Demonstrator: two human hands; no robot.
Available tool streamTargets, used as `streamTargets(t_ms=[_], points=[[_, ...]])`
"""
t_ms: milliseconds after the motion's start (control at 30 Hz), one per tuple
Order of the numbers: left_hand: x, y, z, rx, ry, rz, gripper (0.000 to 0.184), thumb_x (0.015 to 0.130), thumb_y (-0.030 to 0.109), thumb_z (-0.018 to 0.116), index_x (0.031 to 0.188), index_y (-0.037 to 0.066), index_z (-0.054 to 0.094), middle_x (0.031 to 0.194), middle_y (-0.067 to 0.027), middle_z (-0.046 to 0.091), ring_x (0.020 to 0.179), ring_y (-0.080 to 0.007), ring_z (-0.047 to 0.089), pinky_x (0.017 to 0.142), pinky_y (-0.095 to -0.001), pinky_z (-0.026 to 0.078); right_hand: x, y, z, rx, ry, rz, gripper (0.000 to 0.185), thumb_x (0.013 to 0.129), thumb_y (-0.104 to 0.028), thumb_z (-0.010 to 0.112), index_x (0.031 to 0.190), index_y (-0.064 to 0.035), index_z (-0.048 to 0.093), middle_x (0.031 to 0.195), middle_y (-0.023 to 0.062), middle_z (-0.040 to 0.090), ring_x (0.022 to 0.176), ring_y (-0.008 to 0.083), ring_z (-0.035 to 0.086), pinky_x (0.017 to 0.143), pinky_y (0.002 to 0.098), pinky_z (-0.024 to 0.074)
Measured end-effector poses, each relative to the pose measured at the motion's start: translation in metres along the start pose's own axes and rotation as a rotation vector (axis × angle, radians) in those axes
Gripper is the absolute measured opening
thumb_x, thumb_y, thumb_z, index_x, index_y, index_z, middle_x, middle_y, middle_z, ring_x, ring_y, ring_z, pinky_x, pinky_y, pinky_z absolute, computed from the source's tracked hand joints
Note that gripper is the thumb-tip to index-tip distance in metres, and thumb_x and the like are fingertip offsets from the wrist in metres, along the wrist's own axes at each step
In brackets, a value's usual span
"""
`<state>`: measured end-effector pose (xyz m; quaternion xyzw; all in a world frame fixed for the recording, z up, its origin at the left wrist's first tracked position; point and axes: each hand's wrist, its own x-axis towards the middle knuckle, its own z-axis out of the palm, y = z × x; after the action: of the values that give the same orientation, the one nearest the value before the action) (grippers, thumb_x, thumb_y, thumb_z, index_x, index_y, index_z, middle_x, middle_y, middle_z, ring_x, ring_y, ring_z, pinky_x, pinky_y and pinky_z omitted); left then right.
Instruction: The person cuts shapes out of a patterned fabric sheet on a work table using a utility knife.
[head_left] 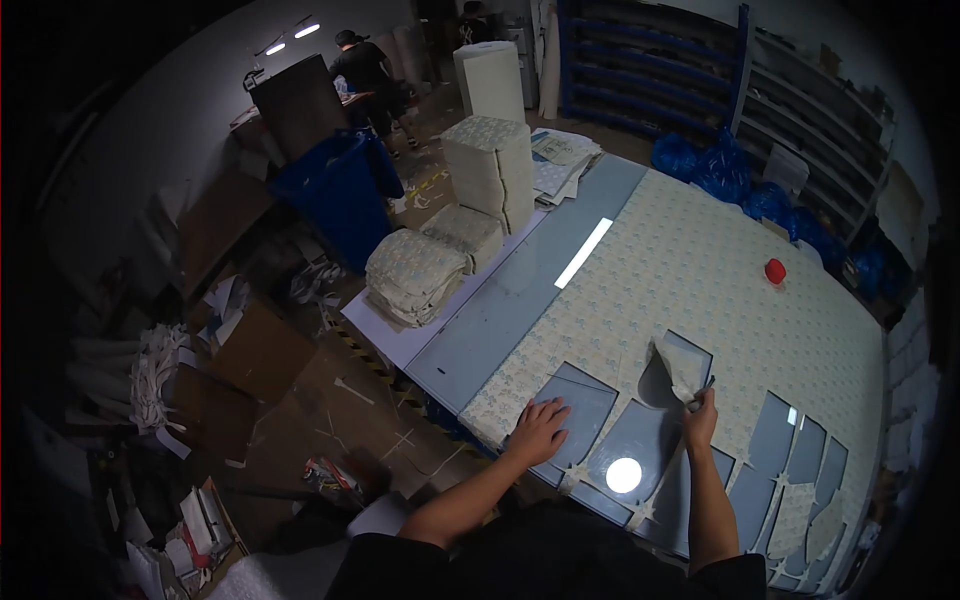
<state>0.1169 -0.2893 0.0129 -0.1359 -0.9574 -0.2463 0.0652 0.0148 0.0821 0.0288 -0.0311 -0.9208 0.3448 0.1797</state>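
Note:
A cream sheet with a small blue floral print (pixel 700 250) covers much of the grey-blue table (pixel 560 230), with several cut-out openings along its near side. My left hand (pixel 540 432) lies with fingers spread on the bare tabletop inside one opening, beside the sheet's edge. My right hand (pixel 700 415) is closed on a cut piece of the sheet (pixel 680 368), which is lifted and curled above another opening. A slim dark tool (pixel 710 383) juts up from the same hand; its kind is unclear. Loose cut pieces (pixel 792 520) lie at the right.
Folded stacks of the patterned material (pixel 418 275) stand on the table's left end, near a taller stack (pixel 488 170). A red object (pixel 775 270) sits on the sheet. Beyond are a blue bin (pixel 335 195), blue bags (pixel 722 168), shelves (pixel 650 70) and a person (pixel 365 75) at another table.

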Motion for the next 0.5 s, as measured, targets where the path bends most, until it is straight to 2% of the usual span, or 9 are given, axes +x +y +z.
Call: streamTargets(t_ms=[33, 67, 133, 167, 233, 267, 400, 467, 500], points=[[0.0, -0.001, 0.0, 0.003, -0.003, 0.0, 0.054, 0.1, 0.032, 0.062, 0.148, 0.01, 0.053, 0.156, -0.012, 0.045, 0.144, -0.033, 0.04, 0.125, -0.0546, 0.023, -0.002, -0.002, -0.007, 0.138, 0.074, 0.025, 0.032, 0.078, 0.007, 0.069, 0.103, -0.0064, 0.053, 0.083, 0.0155, 0.063, 0.075, 0.0302, 0.066, 0.07, 0.0374, 0.0512], [0.0, -0.001, 0.001, 0.006, -0.003, -0.001, 0.054, 0.099, 0.032, 0.062, 0.148, 0.01, 0.053, 0.156, -0.0122, 0.045, 0.144, -0.0333, 0.04, 0.125, -0.0546, 0.023, -0.004, -0.003, -0.015, 0.139, 0.077, 0.029, 0.032, 0.078, 0.007, 0.069, 0.103, -0.0064, 0.053, 0.083, 0.0155, 0.063, 0.075, 0.0302, 0.066, 0.07, 0.0374, 0.0512], [0.001, -0.001, -0.001, 0.007, -0.005, 0.0, 0.054, 0.099, 0.032, 0.062, 0.148, 0.01, 0.053, 0.156, -0.0123, 0.045, 0.144, -0.0335, 0.04, 0.125, -0.0547, 0.023, -0.007, 0.0, -0.034, 0.19, 0.109, 0.13, 0.027, 0.08, 0.006, 0.067, 0.1, -0.0058, 0.052, 0.082, 0.0085, 0.055, 0.073, 0.0202, 0.055, 0.07, 0.032, 0.0478], [0.001, -0.001, -0.001, 0.004, -0.004, -0.005, 0.054, 0.099, 0.032, 0.062, 0.148, 0.01, 0.053, 0.156, -0.0123, 0.046, 0.144, -0.0337, 0.041, 0.125, -0.0547, 0.023, -0.007, 0.002, -0.045, 0.188, 0.165, 0.11, 0.027, 0.082, 0.004, 0.068, 0.102, -0.006, 0.053, 0.082, 0.0082, 0.056, 0.076, 0.0197, 0.055, 0.073, 0.0342, 0.0494], [0.001, 0.0, -0.002, 0.007, -0.009, -0.005, 0.054, 0.099, 0.032, 0.062, 0.147, 0.01, 0.053, 0.156, -0.0123, 0.046, 0.144, -0.0338, 0.041, 0.125, -0.0548, 0.023, -0.002, 0.012, -0.069, 0.2, 0.31, 0.029, 0.024, 0.083, 0.003, 0.068, 0.101, -0.0046, 0.054, 0.086, 0.0092, 0.057, 0.081, 0.0199, 0.056, 0.077, 0.0328, 0.049], [0.001, 0.0, -0.002, 0.011, -0.01, -0.008, 0.054, 0.099, 0.032, 0.062, 0.147, 0.01, 0.053, 0.156, -0.0123, 0.046, 0.144, -0.0339, 0.041, 0.125, -0.0548, 0.023, 0.005, 0.019, -0.088, 0.161, 0.327, 0.065, 0.019, 0.086, 0.002, 0.066, 0.1, -0.0032, 0.054, 0.09, 0.0096, 0.058, 0.085, 0.0197, 0.057, 0.081, 0.032, 0.0489], [0.001, -0.002, 0.0, 0.024, -0.004, 0.006, 0.054, 0.098, 0.032, 0.063, 0.146, 0.009, 0.054, 0.156, -0.0127, 0.047, 0.143, -0.034, 0.041, 0.125, -0.0551, 0.023, 0.021, 0.036, -0.173, 0.119, 0.581, -0.014, 0.016, 0.093, -0.002, 0.064, 0.108, -0.0018, 0.059, 0.099, 0.0082, 0.063, 0.094, 0.0183, 0.06, 0.091, 0.0302, 0.0484], [0.001, -0.001, -0.001, 0.027, -0.006, -0.004, 0.054, 0.098, 0.032, 0.063, 0.146, 0.009, 0.054, 0.155, -0.013, 0.047, 0.143, -0.0339, 0.041, 0.125, -0.0552, 0.024, 0.02, 0.027, -0.211, 0.151, 0.733, -0.058, 0.016, 0.095, 0.002, 0.062, 0.11, -0.0017, 0.059, 0.102, 0.0083, 0.065, 0.1, 0.018, 0.062, 0.094, 0.0293, 0.0479], [0.002, -0.001, -0.001, 0.028, -0.006, -0.004, 0.054, 0.098, 0.032, 0.063, 0.146, 0.009, 0.054, 0.155, -0.013, 0.047, 0.143, -0.0339, 0.041, 0.125, -0.0552, 0.024, 0.018, 0.033, -0.224, 0.152, 0.734, -0.056, 0.016, 0.095, 0.002, 0.062, 0.11, -0.0017, 0.059, 0.102, 0.0083, 0.065, 0.1, 0.018, 0.062, 0.094, 0.0293, 0.0479]])
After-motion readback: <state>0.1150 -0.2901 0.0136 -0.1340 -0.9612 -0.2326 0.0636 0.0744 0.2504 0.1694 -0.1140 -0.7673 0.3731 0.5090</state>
